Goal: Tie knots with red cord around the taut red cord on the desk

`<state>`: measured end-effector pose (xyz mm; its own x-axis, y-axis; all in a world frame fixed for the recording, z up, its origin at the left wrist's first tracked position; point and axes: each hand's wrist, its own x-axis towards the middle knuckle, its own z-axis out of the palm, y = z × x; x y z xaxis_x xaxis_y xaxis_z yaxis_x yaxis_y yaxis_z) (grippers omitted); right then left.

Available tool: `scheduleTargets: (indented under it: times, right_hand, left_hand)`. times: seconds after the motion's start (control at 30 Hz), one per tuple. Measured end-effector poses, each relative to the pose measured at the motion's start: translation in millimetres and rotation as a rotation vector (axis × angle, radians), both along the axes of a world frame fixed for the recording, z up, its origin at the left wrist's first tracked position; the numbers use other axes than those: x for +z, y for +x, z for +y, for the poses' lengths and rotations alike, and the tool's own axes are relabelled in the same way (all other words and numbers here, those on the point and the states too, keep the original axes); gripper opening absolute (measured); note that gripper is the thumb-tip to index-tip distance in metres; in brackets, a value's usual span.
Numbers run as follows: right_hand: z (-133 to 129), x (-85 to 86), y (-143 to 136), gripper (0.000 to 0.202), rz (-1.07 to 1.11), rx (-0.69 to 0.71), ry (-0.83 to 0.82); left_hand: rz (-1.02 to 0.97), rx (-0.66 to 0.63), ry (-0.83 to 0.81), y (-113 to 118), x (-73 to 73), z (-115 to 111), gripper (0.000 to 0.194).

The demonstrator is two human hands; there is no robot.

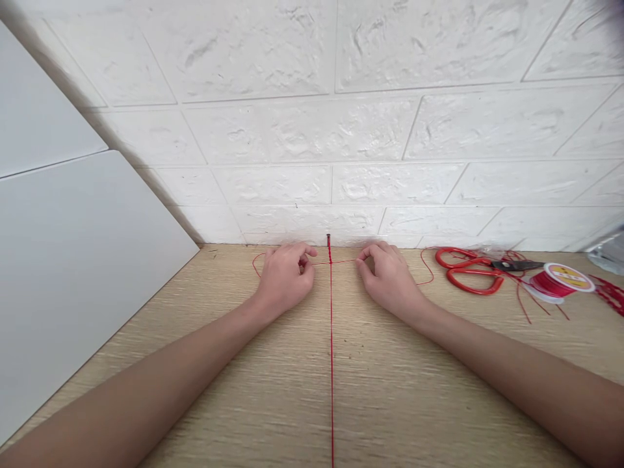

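A red cord (332,364) runs straight from a small dark nail (328,236) at the foot of the wall down toward me. Just below the nail, a short knotted braid (329,250) hangs on it. Thin red thread crosses the cord at the braid's lower end, stretched out to both sides. My left hand (288,276) is closed on the thread's left part, its fingers curled, and a loop shows behind it. On the other side, my right hand (387,273) pinches the thread (347,261) between thumb and forefinger. Its loose end curls out past that hand.
Orange-handled scissors (475,281) lie at the right, their blades beside a spool of red thread (550,283). Red braided cord (610,296) and clear plastic sit at the far right. A white panel (88,260) slants along the left. The white brick-patterned wall (273,130) bounds the wooden tabletop (263,403).
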<state>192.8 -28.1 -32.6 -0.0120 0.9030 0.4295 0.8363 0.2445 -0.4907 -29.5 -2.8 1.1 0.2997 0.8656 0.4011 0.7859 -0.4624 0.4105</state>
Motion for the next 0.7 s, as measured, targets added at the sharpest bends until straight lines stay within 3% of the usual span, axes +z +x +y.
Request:
scheduleTargets:
  times: [0.2,0.47,0.7]
  right_hand:
    - [-3.7,6.2,-3.4,0.012,-0.011,0.007,-0.007]
    - [-10.5,13.1,-14.5,0.03,-0.211,0.143,0.062]
    - [1.7,25.3,-28.2,0.019,-0.368,0.221,0.023]
  left_hand:
    - [0.055,-0.065,0.038,0.7,1.7,-1.8,0.014]
    - [0.214,-0.177,0.133,3.3,0.9,-5.0,0.021]
    - [0.233,-0.193,0.146,3.2,-1.3,-3.2,0.021]
